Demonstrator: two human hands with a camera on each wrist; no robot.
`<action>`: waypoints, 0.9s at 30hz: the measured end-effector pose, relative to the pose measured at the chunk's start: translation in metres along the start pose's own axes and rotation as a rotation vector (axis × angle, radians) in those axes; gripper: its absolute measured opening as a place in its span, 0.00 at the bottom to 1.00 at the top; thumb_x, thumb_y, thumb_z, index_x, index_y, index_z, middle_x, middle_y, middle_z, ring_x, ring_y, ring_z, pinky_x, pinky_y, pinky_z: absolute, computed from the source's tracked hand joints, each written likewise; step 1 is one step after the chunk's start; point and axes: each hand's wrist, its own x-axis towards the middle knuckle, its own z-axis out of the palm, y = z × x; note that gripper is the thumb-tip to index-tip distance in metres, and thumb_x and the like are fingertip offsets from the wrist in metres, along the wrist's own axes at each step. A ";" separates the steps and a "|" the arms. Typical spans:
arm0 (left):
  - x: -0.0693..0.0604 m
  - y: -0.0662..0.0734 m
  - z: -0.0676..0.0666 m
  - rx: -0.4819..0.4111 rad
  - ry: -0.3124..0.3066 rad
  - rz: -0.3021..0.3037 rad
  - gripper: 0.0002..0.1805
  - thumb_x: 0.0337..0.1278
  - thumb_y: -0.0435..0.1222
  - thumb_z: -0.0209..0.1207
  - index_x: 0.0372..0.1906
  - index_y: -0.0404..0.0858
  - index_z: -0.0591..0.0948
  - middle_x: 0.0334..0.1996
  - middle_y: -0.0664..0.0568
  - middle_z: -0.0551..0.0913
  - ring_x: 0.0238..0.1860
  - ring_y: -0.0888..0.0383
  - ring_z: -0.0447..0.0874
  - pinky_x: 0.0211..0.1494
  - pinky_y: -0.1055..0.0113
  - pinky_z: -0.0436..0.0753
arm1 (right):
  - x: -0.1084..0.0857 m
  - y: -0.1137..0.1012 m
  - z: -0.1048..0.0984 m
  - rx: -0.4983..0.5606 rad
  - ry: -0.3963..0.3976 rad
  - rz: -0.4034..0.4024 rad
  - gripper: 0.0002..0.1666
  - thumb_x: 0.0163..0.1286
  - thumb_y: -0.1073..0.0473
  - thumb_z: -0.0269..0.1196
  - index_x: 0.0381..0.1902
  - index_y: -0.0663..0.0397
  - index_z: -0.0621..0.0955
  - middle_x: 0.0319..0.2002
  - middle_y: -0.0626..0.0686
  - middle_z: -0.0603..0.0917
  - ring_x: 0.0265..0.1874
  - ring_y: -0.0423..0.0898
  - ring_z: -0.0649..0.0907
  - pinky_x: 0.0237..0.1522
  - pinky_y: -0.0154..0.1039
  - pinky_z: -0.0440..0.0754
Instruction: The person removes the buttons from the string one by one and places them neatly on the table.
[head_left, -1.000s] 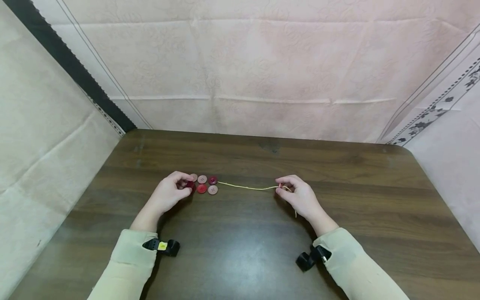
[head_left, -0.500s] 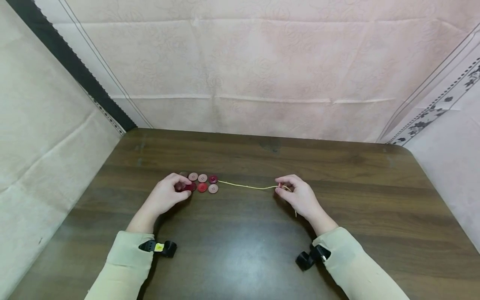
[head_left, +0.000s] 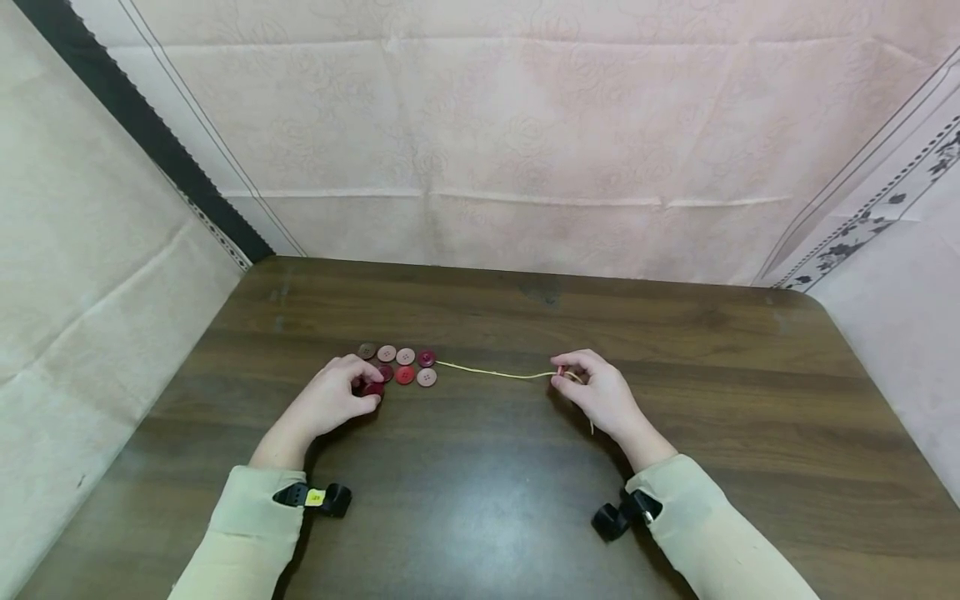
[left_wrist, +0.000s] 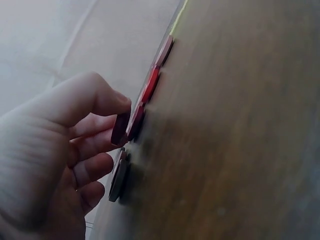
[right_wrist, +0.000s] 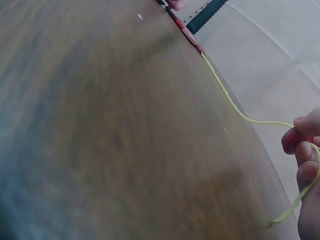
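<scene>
My left hand [head_left: 330, 398] pinches a dark red button [left_wrist: 120, 129] between thumb and fingers, tilted on edge just above the table. Beside it lie two rows of round buttons: a brown button [head_left: 367, 351], pink ones, a bright red button [head_left: 405, 375] and dark red ones. A thin yellow cord [head_left: 495, 375] runs from the dark red button [head_left: 427, 358] at the right end to my right hand [head_left: 600, 396]. There the thumb and fingertips pinch a small red button-like piece [right_wrist: 294, 141] along with the cord, whose loose end [right_wrist: 285, 216] hangs below the fingers.
The brown wooden table [head_left: 480, 483] extends around both hands, its far edge meeting a pale cloth backdrop [head_left: 525, 150]. Black wrist cameras stick out from both sleeves [head_left: 255, 517].
My left hand has drawn back slightly left and toward me with the dark red button, uncovering the brown button and a dark red one in the rows. The right hand stays put.
</scene>
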 end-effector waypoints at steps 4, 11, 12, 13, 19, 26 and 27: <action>-0.001 0.000 0.001 0.013 -0.004 0.022 0.10 0.48 0.36 0.64 0.39 0.41 0.82 0.37 0.52 0.77 0.42 0.51 0.68 0.48 0.53 0.67 | 0.000 0.001 0.001 -0.001 0.002 -0.002 0.14 0.60 0.62 0.66 0.45 0.57 0.82 0.38 0.49 0.79 0.36 0.45 0.77 0.40 0.39 0.75; -0.001 0.001 0.000 0.053 -0.004 0.029 0.10 0.47 0.36 0.65 0.38 0.40 0.82 0.38 0.51 0.78 0.43 0.49 0.68 0.53 0.48 0.62 | 0.000 0.000 0.001 -0.002 -0.005 0.006 0.15 0.60 0.62 0.65 0.45 0.57 0.82 0.39 0.49 0.79 0.36 0.45 0.77 0.40 0.40 0.75; -0.001 0.001 0.001 0.062 -0.004 0.032 0.10 0.47 0.36 0.65 0.38 0.40 0.82 0.38 0.51 0.78 0.43 0.49 0.68 0.53 0.48 0.63 | 0.000 0.000 0.001 -0.001 -0.004 0.005 0.15 0.60 0.62 0.65 0.45 0.57 0.82 0.39 0.49 0.79 0.36 0.45 0.77 0.40 0.39 0.75; 0.000 0.001 0.001 0.070 -0.002 0.037 0.10 0.47 0.36 0.65 0.38 0.40 0.82 0.37 0.51 0.78 0.43 0.49 0.69 0.53 0.48 0.63 | 0.001 0.000 0.000 0.001 -0.003 0.005 0.15 0.60 0.62 0.65 0.45 0.57 0.83 0.38 0.49 0.79 0.36 0.45 0.77 0.40 0.39 0.75; 0.001 -0.002 0.002 0.090 -0.024 0.050 0.10 0.48 0.36 0.65 0.38 0.39 0.81 0.37 0.51 0.77 0.42 0.50 0.70 0.49 0.51 0.69 | 0.001 0.000 0.001 -0.012 0.003 -0.008 0.14 0.59 0.62 0.66 0.45 0.57 0.83 0.38 0.48 0.80 0.35 0.45 0.77 0.40 0.39 0.75; 0.000 -0.003 0.002 0.070 -0.005 0.059 0.11 0.48 0.37 0.66 0.38 0.39 0.81 0.36 0.52 0.76 0.40 0.53 0.70 0.46 0.55 0.72 | 0.001 -0.001 0.002 -0.015 -0.005 -0.005 0.14 0.59 0.62 0.65 0.45 0.57 0.83 0.39 0.49 0.80 0.36 0.45 0.77 0.40 0.41 0.75; 0.000 -0.002 0.002 0.061 0.006 0.058 0.11 0.48 0.37 0.66 0.38 0.40 0.81 0.36 0.52 0.76 0.40 0.53 0.70 0.46 0.56 0.72 | 0.001 -0.001 0.002 -0.016 -0.006 -0.005 0.14 0.59 0.62 0.65 0.45 0.57 0.83 0.39 0.49 0.80 0.36 0.45 0.77 0.41 0.41 0.75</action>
